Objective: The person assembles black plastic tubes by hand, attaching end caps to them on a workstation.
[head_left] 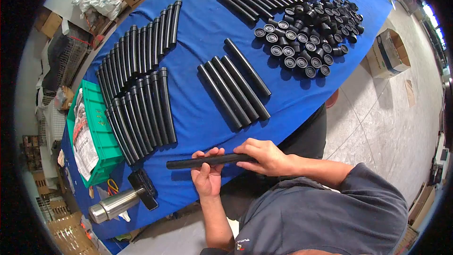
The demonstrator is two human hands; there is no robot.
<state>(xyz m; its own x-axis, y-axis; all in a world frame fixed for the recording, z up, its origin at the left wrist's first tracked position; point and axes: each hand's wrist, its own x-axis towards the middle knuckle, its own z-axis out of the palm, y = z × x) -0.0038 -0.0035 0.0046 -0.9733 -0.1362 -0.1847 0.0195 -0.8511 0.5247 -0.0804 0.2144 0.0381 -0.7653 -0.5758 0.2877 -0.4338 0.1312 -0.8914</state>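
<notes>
Dark shirt [321, 217] sits nearest the camera on my remote feed. I've got both hands gripping one black tube [181, 164] over the near side of the blue cloth [188, 42]: left hand [208, 182] around the middle, right hand [271, 159] at one end (can't tell what's under those fingers). I'd support it level, wrists relaxed. Count: one tube held, five loose tubes [246, 87], one green bin [106, 137], one steel bottle [115, 205]; capped tubes [168, 106] and caps [276, 51] are too packed to count.

Five tubes [220, 97] lay on the table [186, 89] beyond the left hand [207, 177] and right hand [266, 158]. Rowed tubes [168, 106], then a crate [107, 134] holding newspaper [85, 144], lay left; a flask [115, 205], left and nearer. Piled caps [289, 62] lay beyond, rightward.
</notes>
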